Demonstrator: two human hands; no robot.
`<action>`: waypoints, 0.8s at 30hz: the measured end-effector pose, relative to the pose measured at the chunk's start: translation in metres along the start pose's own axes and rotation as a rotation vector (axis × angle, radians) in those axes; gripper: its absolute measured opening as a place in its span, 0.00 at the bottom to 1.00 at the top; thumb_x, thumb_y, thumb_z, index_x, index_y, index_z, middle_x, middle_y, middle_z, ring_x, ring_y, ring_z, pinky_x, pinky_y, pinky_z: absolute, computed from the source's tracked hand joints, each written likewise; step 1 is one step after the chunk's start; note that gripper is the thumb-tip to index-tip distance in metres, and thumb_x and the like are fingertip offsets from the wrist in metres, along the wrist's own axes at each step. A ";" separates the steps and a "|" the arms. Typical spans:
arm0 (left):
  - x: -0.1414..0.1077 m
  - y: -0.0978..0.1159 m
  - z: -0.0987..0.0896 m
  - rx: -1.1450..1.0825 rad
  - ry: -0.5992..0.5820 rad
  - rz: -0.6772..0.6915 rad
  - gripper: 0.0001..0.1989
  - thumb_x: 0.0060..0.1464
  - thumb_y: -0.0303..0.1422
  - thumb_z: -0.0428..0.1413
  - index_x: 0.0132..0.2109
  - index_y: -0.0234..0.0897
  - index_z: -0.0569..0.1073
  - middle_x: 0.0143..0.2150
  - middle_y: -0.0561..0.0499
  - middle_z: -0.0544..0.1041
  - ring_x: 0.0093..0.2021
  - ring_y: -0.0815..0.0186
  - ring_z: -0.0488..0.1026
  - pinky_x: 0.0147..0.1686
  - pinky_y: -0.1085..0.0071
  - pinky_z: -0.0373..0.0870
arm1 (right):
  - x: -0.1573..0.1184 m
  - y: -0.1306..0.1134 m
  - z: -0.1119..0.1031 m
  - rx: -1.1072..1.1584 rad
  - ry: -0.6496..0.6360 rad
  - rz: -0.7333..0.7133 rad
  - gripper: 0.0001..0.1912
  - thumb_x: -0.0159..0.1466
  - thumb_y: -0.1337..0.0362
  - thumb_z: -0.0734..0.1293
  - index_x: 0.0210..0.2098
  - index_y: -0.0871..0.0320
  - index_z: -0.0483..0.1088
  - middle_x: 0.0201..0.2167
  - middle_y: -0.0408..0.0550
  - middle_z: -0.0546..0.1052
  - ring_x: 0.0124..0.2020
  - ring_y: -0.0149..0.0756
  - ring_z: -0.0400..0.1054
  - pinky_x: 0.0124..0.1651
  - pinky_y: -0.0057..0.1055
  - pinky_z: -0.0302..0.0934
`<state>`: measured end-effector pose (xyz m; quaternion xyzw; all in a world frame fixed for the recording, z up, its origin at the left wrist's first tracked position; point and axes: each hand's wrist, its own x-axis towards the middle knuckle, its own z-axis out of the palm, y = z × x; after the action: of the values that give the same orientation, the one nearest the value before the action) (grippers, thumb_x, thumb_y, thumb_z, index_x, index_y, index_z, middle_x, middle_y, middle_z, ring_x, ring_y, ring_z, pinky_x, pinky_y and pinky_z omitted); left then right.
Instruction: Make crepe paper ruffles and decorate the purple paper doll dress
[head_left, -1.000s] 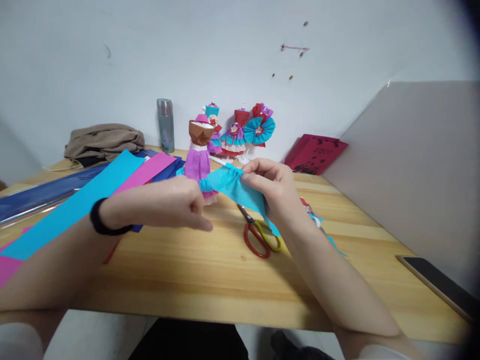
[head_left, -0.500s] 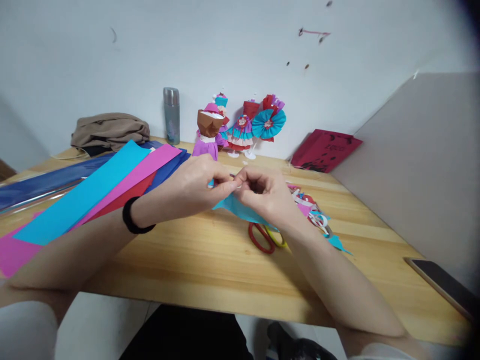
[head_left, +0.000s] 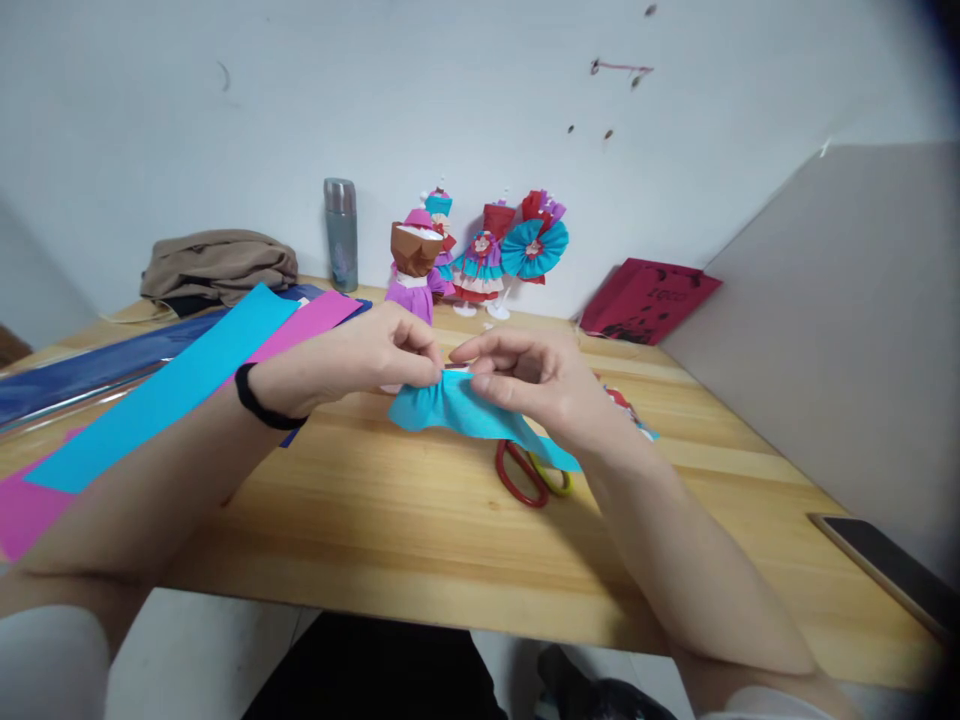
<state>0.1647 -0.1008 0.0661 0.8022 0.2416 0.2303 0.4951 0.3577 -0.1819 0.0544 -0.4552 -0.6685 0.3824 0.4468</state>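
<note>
Our hands have just parted slightly, so the blue strip (head_left: 471, 410) shows its gathers above the worktop (head_left: 352, 540). Our left hand (head_left: 382, 350) has a pinching grip on its upper edge; our right hand (head_left: 547, 380) spreads thumb and forefinger, its hold unclear.

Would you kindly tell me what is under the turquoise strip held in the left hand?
Below the turquoise strip, the scissors' handles, one red and one yellow, show on the wooden table. The strip hides most of the rest; I cannot tell what else lies beneath.
</note>
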 end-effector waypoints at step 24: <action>-0.015 0.018 0.006 0.403 0.164 0.116 0.08 0.44 0.27 0.56 0.20 0.36 0.72 0.18 0.55 0.63 0.21 0.72 0.57 0.23 0.71 0.45 | -0.007 -0.003 0.013 -0.254 0.122 -0.156 0.07 0.56 0.63 0.68 0.24 0.57 0.68 0.20 0.40 0.69 0.23 0.29 0.60 0.27 0.29 0.54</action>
<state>0.1595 -0.1214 0.0784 0.8759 0.2757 0.2701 0.2894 0.3456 -0.1905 0.0518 -0.4771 -0.7164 0.2305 0.4540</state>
